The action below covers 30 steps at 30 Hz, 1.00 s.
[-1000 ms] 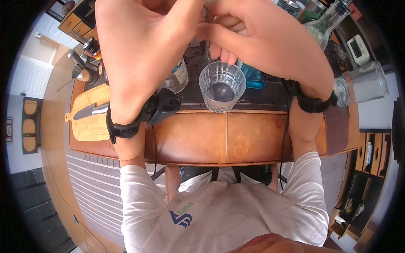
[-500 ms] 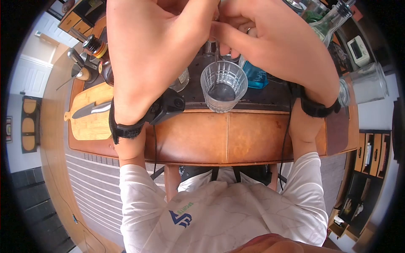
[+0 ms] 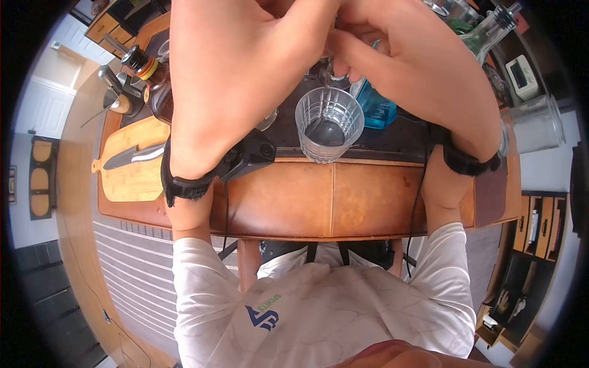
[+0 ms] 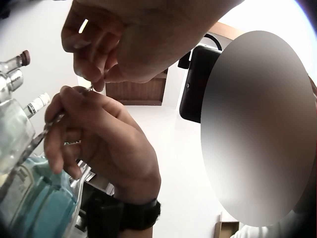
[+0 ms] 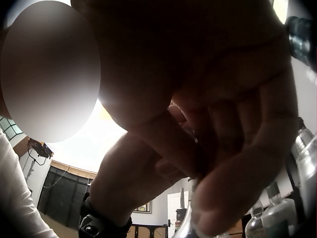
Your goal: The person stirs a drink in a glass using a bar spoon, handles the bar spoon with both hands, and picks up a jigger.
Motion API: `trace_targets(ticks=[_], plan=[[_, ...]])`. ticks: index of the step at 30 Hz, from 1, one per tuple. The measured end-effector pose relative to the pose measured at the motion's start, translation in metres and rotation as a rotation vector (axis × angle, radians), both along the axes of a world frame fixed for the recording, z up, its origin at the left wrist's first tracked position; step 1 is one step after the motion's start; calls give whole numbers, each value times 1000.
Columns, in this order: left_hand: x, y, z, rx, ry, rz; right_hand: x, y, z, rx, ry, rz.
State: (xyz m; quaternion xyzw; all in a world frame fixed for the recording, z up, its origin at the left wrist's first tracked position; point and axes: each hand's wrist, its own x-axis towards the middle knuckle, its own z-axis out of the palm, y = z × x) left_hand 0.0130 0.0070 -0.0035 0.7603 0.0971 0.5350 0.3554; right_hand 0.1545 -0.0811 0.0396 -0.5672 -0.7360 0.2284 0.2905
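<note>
Both hands are raised close together over the table in the head view. My left hand [image 3: 245, 80] pinches the top end of a thin metal stirring spoon with its fingertips. Lower on the same stem [image 4: 35, 142], my right hand [image 3: 423, 67] holds it between thumb and fingers. Down in the left wrist view the stem slopes away past a blue bottle. Beneath the hands stands a cut-glass tumbler [image 3: 328, 138], with a dark streak showing inside it. The blue bottle [image 3: 378, 109] is just right of the tumbler. My hands hide much of the spoon in the head view.
A wooden cutting board [image 3: 132, 181] with a knife [image 3: 135, 156] on it lies at left. Behind it stands a dark bottle [image 3: 159, 92] with a black cap. Clear glass bottles [image 3: 488, 34] and a glass jar [image 3: 537, 126] are at right.
Both hands have shifted right in the head view, still together on the spoon. The tumbler appears slightly further right, and more of the blue bottle and the dark bottle shows.
</note>
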Motion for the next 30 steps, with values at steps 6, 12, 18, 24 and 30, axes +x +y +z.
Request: trace_targets(ticks=[6,12,18,24,30], plan=[[1,-19,21,-87,192,133,-1,0,5,-7,-70,-16],[2,-15,5,221,117,159,-14,-1,-4,174,-277,-168],[0,-9,3,206,119,130,3,-2,8,-132,-71,-47],[-5,-7,6,29,48,6,6,4,10,-221,11,40],[-3,-4,-1,211,27,159,18,14,-24,9,102,221]])
